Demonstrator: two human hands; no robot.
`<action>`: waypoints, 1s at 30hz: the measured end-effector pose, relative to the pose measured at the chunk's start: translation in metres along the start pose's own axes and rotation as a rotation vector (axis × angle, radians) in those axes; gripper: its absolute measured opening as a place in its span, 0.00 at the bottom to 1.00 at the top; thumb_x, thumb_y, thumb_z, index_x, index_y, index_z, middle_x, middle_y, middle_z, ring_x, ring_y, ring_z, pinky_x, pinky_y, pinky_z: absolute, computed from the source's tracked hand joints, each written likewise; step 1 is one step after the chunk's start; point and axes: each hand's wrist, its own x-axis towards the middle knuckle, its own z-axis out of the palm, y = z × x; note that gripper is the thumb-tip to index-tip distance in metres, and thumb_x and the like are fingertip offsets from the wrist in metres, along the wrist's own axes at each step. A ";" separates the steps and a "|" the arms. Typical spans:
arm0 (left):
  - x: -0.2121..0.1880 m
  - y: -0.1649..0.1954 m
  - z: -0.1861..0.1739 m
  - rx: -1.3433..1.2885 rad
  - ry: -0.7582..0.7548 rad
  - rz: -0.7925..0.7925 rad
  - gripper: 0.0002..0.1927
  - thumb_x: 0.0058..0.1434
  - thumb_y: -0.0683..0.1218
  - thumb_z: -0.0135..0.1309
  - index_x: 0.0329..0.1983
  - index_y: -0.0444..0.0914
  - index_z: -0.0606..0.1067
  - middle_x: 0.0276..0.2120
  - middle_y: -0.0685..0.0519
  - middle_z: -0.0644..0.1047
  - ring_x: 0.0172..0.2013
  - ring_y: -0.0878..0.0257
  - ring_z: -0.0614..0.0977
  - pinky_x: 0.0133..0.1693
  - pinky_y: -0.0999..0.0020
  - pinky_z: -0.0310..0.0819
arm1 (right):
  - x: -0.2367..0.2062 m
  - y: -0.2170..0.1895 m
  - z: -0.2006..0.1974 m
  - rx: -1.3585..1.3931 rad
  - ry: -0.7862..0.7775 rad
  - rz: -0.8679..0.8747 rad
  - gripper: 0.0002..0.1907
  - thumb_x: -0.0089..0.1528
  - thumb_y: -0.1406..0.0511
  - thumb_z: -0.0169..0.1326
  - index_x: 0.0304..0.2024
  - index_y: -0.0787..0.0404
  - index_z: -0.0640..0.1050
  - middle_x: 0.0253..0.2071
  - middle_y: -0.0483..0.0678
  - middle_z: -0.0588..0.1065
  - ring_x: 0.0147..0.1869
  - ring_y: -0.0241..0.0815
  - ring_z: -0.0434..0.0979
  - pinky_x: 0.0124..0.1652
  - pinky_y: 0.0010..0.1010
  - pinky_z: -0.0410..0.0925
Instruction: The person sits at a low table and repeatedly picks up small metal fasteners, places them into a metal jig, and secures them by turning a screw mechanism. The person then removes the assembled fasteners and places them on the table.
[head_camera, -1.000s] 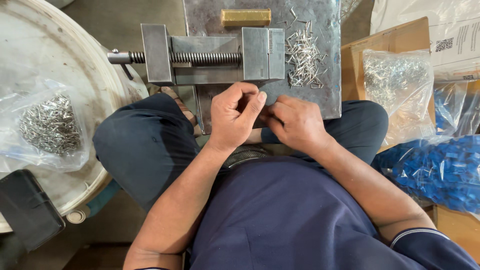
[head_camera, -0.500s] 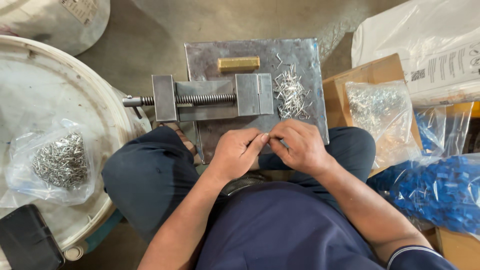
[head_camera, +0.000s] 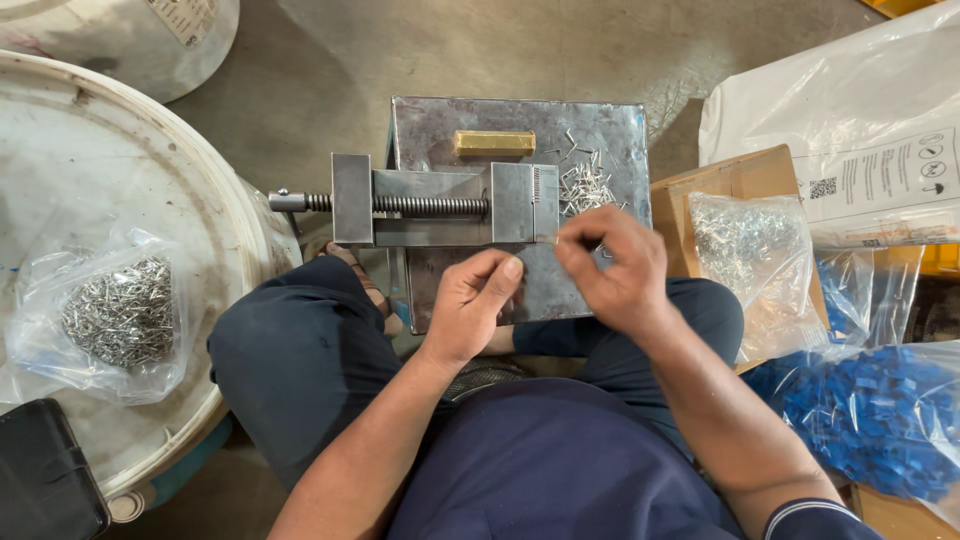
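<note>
— Report hand positions.

— My right hand reaches forward over the steel plate, fingertips pinched narrow on what looks like a small metal pin at the vise jaw end; the pin is too small to confirm. My left hand rests loosely curled just below the vise, holding nothing that I can see.

— Location of stock?

— Loose pins lie on the plate just beyond my right fingers, beside a brass block. A bag of pins sits on the white drum, well apart.
</note>
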 end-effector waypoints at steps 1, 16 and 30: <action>0.000 0.001 -0.001 0.028 0.038 0.015 0.15 0.73 0.50 0.52 0.40 0.34 0.78 0.26 0.61 0.74 0.26 0.76 0.69 0.29 0.78 0.63 | 0.008 -0.001 0.000 -0.044 -0.001 -0.018 0.03 0.64 0.71 0.61 0.39 0.63 0.79 0.37 0.48 0.78 0.38 0.41 0.80 0.39 0.30 0.71; 0.004 0.006 0.003 0.140 0.120 -0.004 0.10 0.67 0.46 0.60 0.35 0.34 0.77 0.22 0.64 0.70 0.24 0.77 0.65 0.26 0.78 0.58 | 0.039 -0.008 0.003 -0.113 -0.054 0.032 0.04 0.64 0.70 0.62 0.39 0.63 0.79 0.34 0.50 0.77 0.31 0.38 0.79 0.32 0.27 0.71; 0.003 0.009 0.004 0.190 0.110 0.001 0.10 0.67 0.47 0.60 0.35 0.36 0.78 0.22 0.64 0.71 0.24 0.77 0.67 0.26 0.78 0.61 | 0.039 -0.007 0.002 -0.120 -0.064 0.029 0.05 0.65 0.69 0.61 0.39 0.63 0.78 0.34 0.50 0.78 0.33 0.40 0.80 0.34 0.29 0.72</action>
